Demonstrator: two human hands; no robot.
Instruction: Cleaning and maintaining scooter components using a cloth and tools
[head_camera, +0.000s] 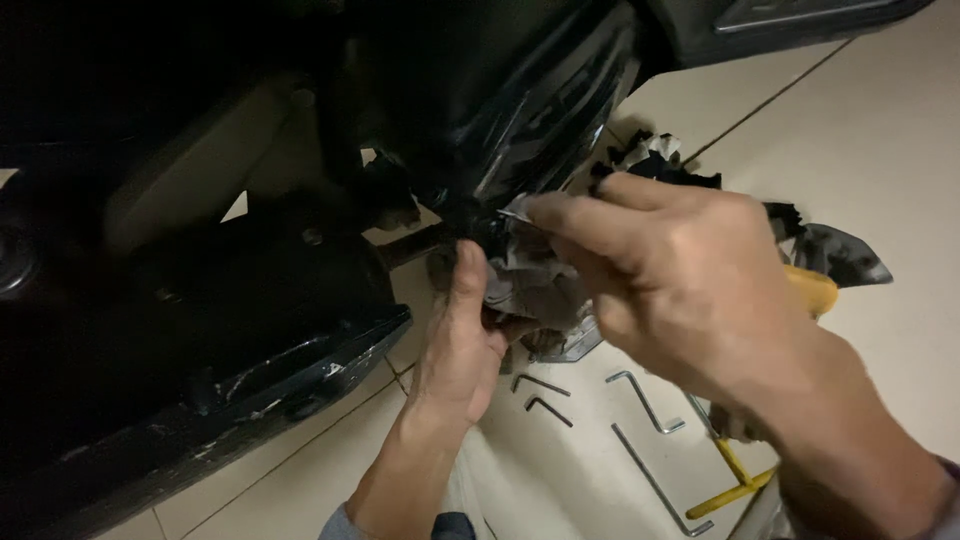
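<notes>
Steel hex keys (640, 400) lay scattered on the pale tiled floor (880, 150) nearest the camera, their long arms pointing mostly toward the lower right, beside a yellow-handled tool (735, 480). Above them, the person's right hand (680, 280) pinched a crumpled grey rag (530, 280) between thumb and fingertips, while the left hand (460, 350) closed around the rag's lower folds, thumb pointing up. The rag hung bunched against the lower edge of a dark, glossy vehicle body (520, 110), its length running roughly up and down. A scuffed black panel (300, 370) sloped across the left. Farther back, more dark rags (830, 250) and a yellow object (812, 290) lay on the tiles, grout lines running diagonally.
</notes>
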